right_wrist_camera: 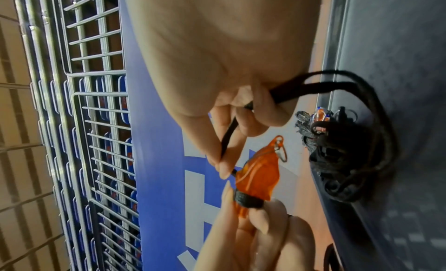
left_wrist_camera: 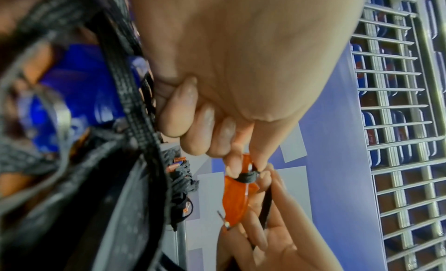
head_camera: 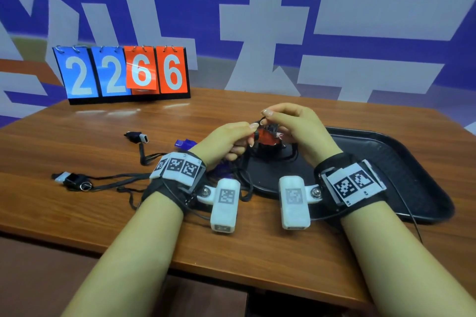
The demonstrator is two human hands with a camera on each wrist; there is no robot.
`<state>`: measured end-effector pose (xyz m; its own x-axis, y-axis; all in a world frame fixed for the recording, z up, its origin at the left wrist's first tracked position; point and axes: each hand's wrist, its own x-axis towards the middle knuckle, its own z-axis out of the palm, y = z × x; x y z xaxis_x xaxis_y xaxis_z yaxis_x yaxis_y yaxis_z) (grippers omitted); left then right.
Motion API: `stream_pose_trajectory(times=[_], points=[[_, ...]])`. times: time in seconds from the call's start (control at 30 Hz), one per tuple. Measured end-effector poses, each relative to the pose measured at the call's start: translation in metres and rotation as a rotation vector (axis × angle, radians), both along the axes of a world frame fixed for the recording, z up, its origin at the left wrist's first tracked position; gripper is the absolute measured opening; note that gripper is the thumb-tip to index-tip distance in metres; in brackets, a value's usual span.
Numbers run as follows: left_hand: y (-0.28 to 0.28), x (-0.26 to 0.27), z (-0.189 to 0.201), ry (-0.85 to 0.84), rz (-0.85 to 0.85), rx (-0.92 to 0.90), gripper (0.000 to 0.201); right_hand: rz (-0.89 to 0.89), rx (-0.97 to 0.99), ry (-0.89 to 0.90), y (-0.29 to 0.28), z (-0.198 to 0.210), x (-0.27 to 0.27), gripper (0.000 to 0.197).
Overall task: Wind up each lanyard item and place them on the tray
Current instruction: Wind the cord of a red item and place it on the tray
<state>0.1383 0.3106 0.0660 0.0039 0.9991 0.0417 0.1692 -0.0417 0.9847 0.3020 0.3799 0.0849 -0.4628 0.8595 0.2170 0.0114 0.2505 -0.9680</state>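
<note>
Lying beneath and beyond the two working hands, a brown wood-grain table (head_camera: pixel 77 141) is seen to carry a black rectangular plastic tray (head_camera: pixel 401 162), whose near left corner sits directly below the grip. On that tray, just past the held item, an already wound bundle of black cord (right_wrist_camera: pixel 347 160) is resting. To the left of the grip, well apart from it, two black-and-white whistles with loose black lanyards (head_camera: pixel 74 180) are left unwound on the table, and a blue translucent whistle (head_camera: pixel 184 142) is partly hidden behind the left wrist. Held up between the hands is a small orange translucent plastic whistle (right_wrist_camera: pixel 258 177), with a few turns of black cord already banded round its narrow end. That end is pinched by the thumb and forefinger of the left hand (head_camera: pixel 229 141), which pin the turns in place. The flat black woven lanyard cord (right_wrist_camera: pixel 229 139) is pinched close to the whistle by the fingertips of the right hand (head_camera: pixel 296 128), and the slack is trailed out behind that hand toward the tray. The whistle is judged light, rigid and rather slick, so the wound band is best kept clamped; the cord is judged soft and limp, best gripped close to the body so tension is kept and the turns are not let slip.
</note>
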Motion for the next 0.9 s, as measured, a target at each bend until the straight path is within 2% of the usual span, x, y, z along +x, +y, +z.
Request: stream_pose_trajectory(times=[0.17, 0.27, 0.37, 0.47, 0.63, 0.8, 0.9], points=[[0.004, -0.003, -0.003, 0.060, 0.064, 0.047, 0.033, 0.046, 0.080, 0.086, -0.007, 0.000, -0.005, 0.011], [0.006, -0.004, -0.004, 0.029, 0.147, 0.072, 0.026, 0.037, 0.133, 0.097, -0.010, -0.003, -0.009, 0.012], [0.008, -0.003, -0.004, -0.141, 0.229, 0.116, 0.032, 0.084, 0.097, 0.102, -0.014, -0.004, -0.010, 0.009], [0.008, -0.002, -0.004, -0.360, 0.218, 0.142, 0.029, 0.120, 0.060, 0.095, -0.014, -0.005, -0.011, 0.007], [0.009, 0.000, -0.006, -0.464, 0.191, 0.151, 0.027, 0.216, -0.088, 0.061, -0.009, -0.009, -0.010, 0.007], [0.010, -0.001, -0.005, -0.537, 0.151, 0.148, 0.035, 0.252, -0.374, 0.085, -0.002, -0.009, -0.008, 0.008], [0.008, -0.001, -0.005, -0.564, 0.065, 0.114, 0.037, 0.267, -0.495, 0.079, 0.002, -0.010, -0.006, 0.013]])
